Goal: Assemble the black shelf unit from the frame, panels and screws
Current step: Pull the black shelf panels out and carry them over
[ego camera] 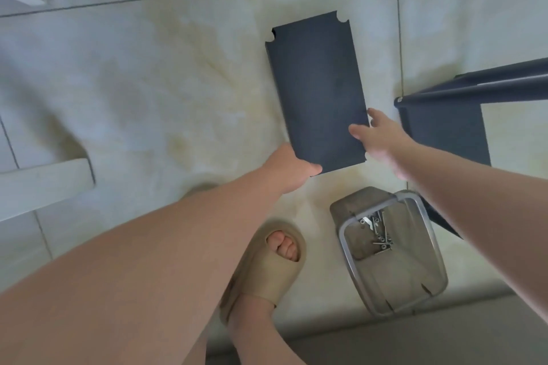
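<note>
— How far along is this getting?
— Early, I'm judging. The left hand (292, 170) is pinching the near corner of a panel (317, 92), and the right hand (382, 136) is clasping its right edge, thumb on top, holding it above the floor (148, 83)
— What's remaining?
— The frame (474, 83) is standing just right of it, seemingly carrying one shelf. The screws (381, 235) are lying loose in the tub (344, 243), waiting

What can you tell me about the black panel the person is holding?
The panel is a flat, matte black rectangle, perhaps thin painted metal or board, with curved notches cut at its far corners. It points lengthwise away from the person, above the pale tiled floor. The left hand grips its near corner, thumb on top; the right hand pinches the right edge near that end.
</note>
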### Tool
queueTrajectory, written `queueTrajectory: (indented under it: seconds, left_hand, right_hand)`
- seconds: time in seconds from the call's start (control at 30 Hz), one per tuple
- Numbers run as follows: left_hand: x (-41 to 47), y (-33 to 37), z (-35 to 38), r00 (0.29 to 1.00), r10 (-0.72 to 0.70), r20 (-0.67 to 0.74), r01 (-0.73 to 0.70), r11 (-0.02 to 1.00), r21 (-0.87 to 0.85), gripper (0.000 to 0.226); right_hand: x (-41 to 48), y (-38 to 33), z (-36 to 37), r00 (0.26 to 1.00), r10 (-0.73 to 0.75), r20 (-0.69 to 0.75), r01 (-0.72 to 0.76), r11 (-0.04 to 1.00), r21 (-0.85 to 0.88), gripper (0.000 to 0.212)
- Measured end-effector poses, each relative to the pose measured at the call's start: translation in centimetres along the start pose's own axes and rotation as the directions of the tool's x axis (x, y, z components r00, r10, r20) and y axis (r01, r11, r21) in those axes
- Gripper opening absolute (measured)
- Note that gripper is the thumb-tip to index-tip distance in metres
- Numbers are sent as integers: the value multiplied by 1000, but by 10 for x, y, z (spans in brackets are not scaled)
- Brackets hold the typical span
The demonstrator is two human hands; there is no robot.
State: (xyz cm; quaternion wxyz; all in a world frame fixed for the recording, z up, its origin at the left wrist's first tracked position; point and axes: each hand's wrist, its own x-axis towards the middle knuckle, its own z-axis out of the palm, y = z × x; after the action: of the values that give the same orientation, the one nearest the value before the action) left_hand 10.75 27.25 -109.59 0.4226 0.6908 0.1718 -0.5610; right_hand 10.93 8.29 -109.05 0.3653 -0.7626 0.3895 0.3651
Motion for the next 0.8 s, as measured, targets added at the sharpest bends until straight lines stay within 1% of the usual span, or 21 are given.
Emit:
queueTrajectory:
  seconds: [0.03, 0.07, 0.1, 0.13, 0.17, 0.2, 0.27, 0.33, 0.43, 0.5, 0.63, 0.8]
  left_hand:
    - [-13, 2, -4, 1000, -9, -3, 9, 997, 77, 17]
    - [-25, 1, -7, 1000, -3, -9, 4, 989, 150, 30]
    - [-39, 1, -11, 1000, 10, -23, -5, 975, 221, 53]
    - [-53, 0, -15, 999, 23, -44, -9, 958, 287, 66]
    - [-71, -1, -21, 996, 48, -73, -19, 933, 360, 73]
    - [-89, 0, -26, 993, 68, -99, -18, 897, 443, 77]
    - [-128, 2, -36, 984, 85, -155, 23, 809, 587, 83]
    - [-172, 6, -46, 971, 120, -209, 50, 747, 663, 83]
    - [-241, 17, -60, 943, 209, -258, 40, 701, 712, 81]
    - [-289, 26, -68, 926, 250, -284, 30, 699, 715, 80]
    - [-379, 45, -85, 880, 326, -345, 13, 709, 705, 82]
    - [-489, 72, -103, 807, 405, -429, -33, 756, 654, 85]
  right_hand:
    - [-11, -2, 0, 1000, -10, 6, 11, 996, -92, 58]
    - [-23, -6, 0, 1000, -15, 9, 16, 986, -169, 63]
    - [-37, -10, 0, 1000, -18, 12, 20, 976, -215, 66]
    - [-52, -15, 0, 999, -30, 18, 33, 968, -248, 68]
    - [-69, -21, -1, 998, -52, 27, 57, 954, -295, 68]
    - [-87, -28, -1, 996, -75, 43, 85, 923, -374, 68]
    - [-127, -43, -4, 988, -134, 74, 152, 824, -546, 67]
    - [-171, -62, -9, 979, -178, 97, 200, 766, -611, 67]
    - [-241, -91, -18, 961, -239, 138, 269, 700, -662, 68]
    - [-289, -107, -27, 950, -271, 155, 300, 656, -693, 68]
    - [-378, -137, -50, 920, -359, 155, 356, 605, -712, 68]
    - [-482, -161, -81, 863, -478, 163, 427, 518, -741, 69]
